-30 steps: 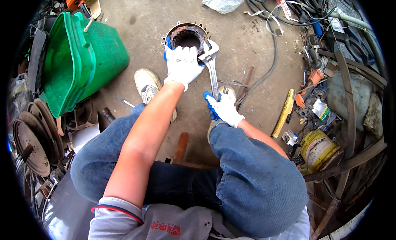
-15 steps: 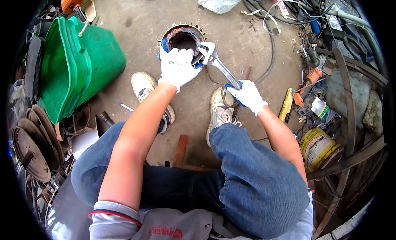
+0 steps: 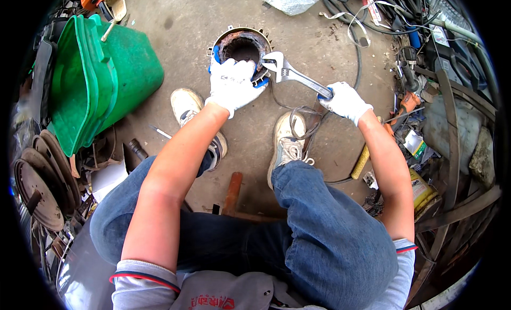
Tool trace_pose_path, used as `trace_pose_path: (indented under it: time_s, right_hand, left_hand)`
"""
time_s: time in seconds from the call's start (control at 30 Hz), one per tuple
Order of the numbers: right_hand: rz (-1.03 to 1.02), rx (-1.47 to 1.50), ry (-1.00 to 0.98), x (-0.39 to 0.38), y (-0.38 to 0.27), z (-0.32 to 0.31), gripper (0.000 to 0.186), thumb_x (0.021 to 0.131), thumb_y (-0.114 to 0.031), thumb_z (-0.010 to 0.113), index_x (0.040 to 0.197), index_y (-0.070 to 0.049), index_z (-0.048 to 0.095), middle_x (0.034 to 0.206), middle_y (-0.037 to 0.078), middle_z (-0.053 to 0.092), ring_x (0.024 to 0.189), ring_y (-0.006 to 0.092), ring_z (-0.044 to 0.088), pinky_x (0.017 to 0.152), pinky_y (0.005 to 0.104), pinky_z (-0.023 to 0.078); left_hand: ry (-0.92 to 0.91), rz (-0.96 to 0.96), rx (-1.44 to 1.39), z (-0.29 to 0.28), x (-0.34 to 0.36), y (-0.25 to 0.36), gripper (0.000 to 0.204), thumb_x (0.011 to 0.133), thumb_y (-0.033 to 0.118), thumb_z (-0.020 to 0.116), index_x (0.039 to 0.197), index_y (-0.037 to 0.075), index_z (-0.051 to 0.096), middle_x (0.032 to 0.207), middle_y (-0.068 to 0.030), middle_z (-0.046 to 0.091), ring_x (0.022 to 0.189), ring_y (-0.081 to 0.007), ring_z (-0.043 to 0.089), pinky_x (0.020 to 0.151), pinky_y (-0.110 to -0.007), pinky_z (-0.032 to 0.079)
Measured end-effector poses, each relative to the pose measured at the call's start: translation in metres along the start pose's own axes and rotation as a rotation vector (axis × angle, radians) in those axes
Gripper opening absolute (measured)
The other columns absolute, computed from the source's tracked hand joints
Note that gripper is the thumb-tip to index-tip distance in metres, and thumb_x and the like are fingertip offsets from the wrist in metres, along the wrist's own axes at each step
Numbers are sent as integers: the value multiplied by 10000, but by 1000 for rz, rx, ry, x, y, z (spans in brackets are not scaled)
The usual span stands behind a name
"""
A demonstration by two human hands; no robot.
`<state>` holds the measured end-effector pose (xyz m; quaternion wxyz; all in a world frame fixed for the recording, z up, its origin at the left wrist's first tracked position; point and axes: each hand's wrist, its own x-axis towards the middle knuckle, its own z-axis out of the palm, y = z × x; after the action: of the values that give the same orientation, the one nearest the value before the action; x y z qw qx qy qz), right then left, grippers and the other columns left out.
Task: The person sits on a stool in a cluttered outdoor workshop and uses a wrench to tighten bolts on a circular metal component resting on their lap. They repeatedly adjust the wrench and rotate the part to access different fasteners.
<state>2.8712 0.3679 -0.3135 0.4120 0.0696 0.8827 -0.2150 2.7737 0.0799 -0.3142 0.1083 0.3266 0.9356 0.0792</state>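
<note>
Left hand (image 3: 232, 86), gloved, lies flat and clamped over the near rim of the rusty ring (image 3: 242, 43) at upper centre of the frame; right hand (image 3: 345, 100), gloved, is closed around the wrench (image 3: 294, 75) handle, its head touching the ring's right edge. Risk: the head may slip off, jerking the wrench toward the left fingers, or snagging the wire (image 3: 298, 115) looped just beside the shoe (image 3: 287, 145).

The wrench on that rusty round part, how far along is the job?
Done: the wrench head is seated at the rim of the round part, which sits on the concrete floor. In hand: the left hand presses on the part, the right hand grips the wrench handle. Left: the fastener itself is hidden, so how loose it is cannot be told.
</note>
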Motion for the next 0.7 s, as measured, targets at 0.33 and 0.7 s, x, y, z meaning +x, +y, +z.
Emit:
trace_pose_path:
  time_s: [0.33,0.7]
  right_hand:
    - [49,28,28,-3,-8,-19,478,840,-562,665,868,-87,713,839,172,702,832,356,673,796,430,520]
    - [125,666,26,-30,-36,60,385,884,-389,685,824,-8,683,604,113,601,548,190,572,590,381,478]
  left_hand:
    - [86,-59,23,9,5,5,391,791,527,662,913,156,684,842,-67,681,815,-259,644,1090,-623,260]
    - [73,-105,78,12,6,12,380,769,467,688,960,140,664,875,-65,650,861,-260,620,926,-536,391]
